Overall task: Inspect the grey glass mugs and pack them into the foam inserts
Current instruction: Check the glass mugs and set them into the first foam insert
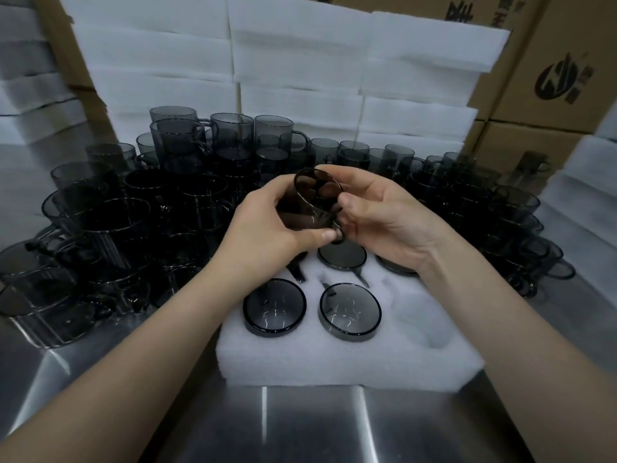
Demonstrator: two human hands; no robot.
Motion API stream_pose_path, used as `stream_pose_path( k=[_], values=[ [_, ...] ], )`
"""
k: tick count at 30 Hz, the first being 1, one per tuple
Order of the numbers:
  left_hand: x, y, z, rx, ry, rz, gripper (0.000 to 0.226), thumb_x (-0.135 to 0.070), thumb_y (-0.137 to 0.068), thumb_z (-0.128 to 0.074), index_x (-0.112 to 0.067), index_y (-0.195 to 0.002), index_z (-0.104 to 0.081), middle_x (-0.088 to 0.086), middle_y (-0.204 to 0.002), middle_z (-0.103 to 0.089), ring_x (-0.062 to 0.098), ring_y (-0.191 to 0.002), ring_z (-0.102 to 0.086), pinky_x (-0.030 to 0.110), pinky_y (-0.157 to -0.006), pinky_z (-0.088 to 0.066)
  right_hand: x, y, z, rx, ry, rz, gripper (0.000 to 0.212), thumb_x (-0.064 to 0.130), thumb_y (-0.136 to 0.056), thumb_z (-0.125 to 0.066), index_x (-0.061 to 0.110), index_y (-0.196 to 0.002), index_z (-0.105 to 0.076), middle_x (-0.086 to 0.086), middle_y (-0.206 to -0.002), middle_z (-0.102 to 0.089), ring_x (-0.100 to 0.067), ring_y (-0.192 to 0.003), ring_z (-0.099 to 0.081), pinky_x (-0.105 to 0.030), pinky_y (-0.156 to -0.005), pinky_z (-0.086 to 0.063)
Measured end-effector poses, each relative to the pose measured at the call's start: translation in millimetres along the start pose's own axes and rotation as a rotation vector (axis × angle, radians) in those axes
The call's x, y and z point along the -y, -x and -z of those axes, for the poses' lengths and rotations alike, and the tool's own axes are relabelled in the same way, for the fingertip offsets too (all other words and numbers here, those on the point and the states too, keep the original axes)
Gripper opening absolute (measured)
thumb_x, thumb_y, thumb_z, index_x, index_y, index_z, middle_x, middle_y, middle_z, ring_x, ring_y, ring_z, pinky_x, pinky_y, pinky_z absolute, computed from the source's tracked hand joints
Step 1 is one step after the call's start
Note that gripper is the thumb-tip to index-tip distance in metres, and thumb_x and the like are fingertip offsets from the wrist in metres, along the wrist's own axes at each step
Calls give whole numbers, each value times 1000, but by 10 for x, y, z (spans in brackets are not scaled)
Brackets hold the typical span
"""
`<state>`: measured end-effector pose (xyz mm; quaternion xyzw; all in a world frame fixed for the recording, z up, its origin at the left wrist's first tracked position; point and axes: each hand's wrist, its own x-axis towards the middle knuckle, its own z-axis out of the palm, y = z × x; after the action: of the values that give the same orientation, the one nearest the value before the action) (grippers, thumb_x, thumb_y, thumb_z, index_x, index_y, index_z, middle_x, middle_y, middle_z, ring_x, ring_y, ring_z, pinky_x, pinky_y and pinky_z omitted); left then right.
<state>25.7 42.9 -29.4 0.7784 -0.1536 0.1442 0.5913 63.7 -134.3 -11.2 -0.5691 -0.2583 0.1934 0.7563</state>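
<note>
A worker's left hand (267,218) and right hand (384,212) together grasp a grey glass mug (312,202), tilted on its side with its open mouth turned up and away, above the far part of a white foam insert (350,355) that lies at the near edge of a steel surface (300,429). The left hand wraps the mug's body while the right hand's thumb and fingers pinch near the rim and handle, which suggests the inspection step is under way for this mug.

Four mugs appear already seated upside down in the insert: two in the near row (274,307) (350,310) and at least two in the far row, one (341,257) under the held mug and another (395,267) partly hidden by the right wrist. At least one pocket (417,315) at the insert's right side looks open; the left wrist hides the far left pocket.

Much is left: a dense crowd of unpacked mugs (133,222) fills the left and far sides of the surface, with more (494,208) at the right. Stacked foam sheets (300,61) and cardboard cartons (547,61) stand behind.
</note>
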Motion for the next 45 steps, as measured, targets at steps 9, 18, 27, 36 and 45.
stream_pose_path(
  k=[9, 18, 27, 36, 45],
  values=[
    [-3, 14, -49, -32, -186, -20, 53, -23, -62, -88, -32, -109, -64, -19, -91, -68, -11, -84, -62, 4, -72, -44, -43, -16, -148, -236, 418, 71, 42, 19, -62, -81, 19, -97, -57, -8, -97, -61, -19, -81, -63, -30, -58, -51],
    [-12, 19, -73, -21, -239, -66, 57, -28, -57, -90, -37, -103, -58, -22, -92, -66, -14, -88, -60, 1, -74, -41, -75, -49, -199, -454, 513, 202, 21, 31, -92, -64, 20, -77, -55, 4, -69, -55, -7, -54, -48, -19, -42, -38],
    [50, -2, -21, -219, -106, -50, 63, -24, -58, -92, -28, -106, -51, -14, -104, -62, -5, -92, -62, 27, -89, -53, -55, -27, -180, -192, 539, 67, 32, 47, -79, -59, 17, -70, -59, 3, -67, -60, -14, -58, -57, -26, -57, -49],
    [40, 19, -9, -118, 14, -100, 61, -35, -69, -79, -36, -123, -51, -24, -110, -63, -8, -116, -53, 25, -99, -46, -60, -23, -125, -196, 383, 77, 30, 39, -80, -58, 11, -69, -59, 2, -65, -60, -14, -56, -52, -25, -56, -46],
    [5, 28, -5, -148, 114, -99, 47, -50, -71, -72, -43, -111, -50, -31, -97, -65, -7, -101, -61, 19, -89, -47, -31, 6, -134, -89, 229, 154, 25, 27, -90, -51, 10, -76, -64, 1, -73, -60, -13, -61, -52, -24, -59, -47]
  ],
)
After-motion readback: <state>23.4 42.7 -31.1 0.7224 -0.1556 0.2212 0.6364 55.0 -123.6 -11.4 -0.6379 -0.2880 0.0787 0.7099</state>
